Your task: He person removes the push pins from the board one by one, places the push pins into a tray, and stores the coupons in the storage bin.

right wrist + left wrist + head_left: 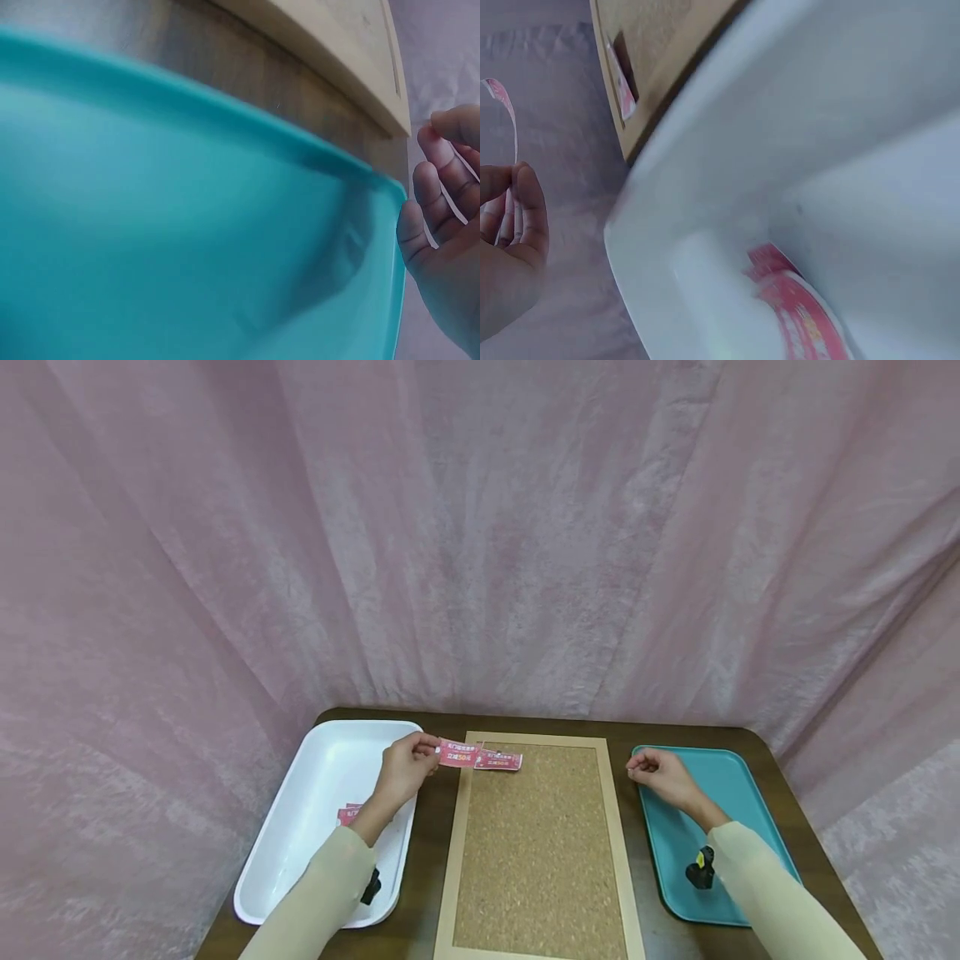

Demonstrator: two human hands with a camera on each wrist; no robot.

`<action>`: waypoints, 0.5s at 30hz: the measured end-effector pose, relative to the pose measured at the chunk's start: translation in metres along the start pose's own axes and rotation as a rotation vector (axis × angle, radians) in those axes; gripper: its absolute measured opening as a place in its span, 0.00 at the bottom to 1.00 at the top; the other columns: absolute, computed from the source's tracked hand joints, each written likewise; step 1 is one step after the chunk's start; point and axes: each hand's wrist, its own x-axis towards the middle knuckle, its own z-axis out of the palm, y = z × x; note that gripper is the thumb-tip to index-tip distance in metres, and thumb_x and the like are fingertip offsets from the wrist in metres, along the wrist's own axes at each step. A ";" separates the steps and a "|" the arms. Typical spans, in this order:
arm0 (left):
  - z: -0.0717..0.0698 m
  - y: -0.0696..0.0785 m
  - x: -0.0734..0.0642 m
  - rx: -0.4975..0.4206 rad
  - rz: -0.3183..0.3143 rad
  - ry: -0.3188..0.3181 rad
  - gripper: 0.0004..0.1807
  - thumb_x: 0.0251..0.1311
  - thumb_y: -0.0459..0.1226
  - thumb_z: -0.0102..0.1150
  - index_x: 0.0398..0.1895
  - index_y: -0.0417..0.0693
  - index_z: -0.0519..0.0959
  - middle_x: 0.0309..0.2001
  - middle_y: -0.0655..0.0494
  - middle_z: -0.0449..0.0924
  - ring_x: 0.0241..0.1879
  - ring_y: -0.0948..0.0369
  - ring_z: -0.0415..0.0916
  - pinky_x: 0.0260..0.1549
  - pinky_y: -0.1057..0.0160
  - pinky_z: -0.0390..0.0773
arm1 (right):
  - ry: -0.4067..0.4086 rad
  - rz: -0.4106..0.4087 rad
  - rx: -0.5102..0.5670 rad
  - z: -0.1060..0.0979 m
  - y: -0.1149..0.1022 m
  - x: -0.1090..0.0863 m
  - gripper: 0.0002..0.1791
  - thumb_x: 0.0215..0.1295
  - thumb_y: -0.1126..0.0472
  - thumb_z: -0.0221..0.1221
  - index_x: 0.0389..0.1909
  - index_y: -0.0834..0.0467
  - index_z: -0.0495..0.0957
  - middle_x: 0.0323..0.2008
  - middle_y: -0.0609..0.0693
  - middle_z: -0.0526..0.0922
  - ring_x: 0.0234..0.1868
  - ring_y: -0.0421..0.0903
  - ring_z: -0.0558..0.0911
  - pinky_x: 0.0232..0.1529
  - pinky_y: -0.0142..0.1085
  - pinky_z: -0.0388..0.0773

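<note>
My left hand point(408, 764) pinches the left end of a pink-and-white paper coupon point(456, 753) between thumb and fingertips. In the left wrist view this coupon point(508, 105) curves upward from the fingertips. Its right end reaches over the upper left corner of a wood-framed cork board point(540, 852), beside another coupon point(498, 761) lying on the cork. Above the far left edge of a teal tray point(678, 893) is my right hand point(663, 777). Its thumb and index fingertip meet in the right wrist view, the other fingers point(427, 187) loosely bent; anything tiny between them cannot be made out.
A white tray point(281, 852) stands on the left, with more pink coupons point(802, 315) inside, partly covered by my left forearm in the head view. All of it sits on a dark wooden table point(427, 877). A pink curtain point(480, 543) hangs behind.
</note>
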 end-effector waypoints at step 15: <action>-0.059 -0.030 -0.027 0.106 -0.108 0.091 0.10 0.64 0.31 0.65 0.47 0.41 0.84 0.36 0.45 0.85 0.30 0.55 0.85 0.30 0.65 0.84 | 0.025 0.033 -0.018 -0.022 0.020 -0.028 0.06 0.68 0.68 0.64 0.42 0.68 0.82 0.34 0.56 0.85 0.32 0.39 0.78 0.33 0.32 0.76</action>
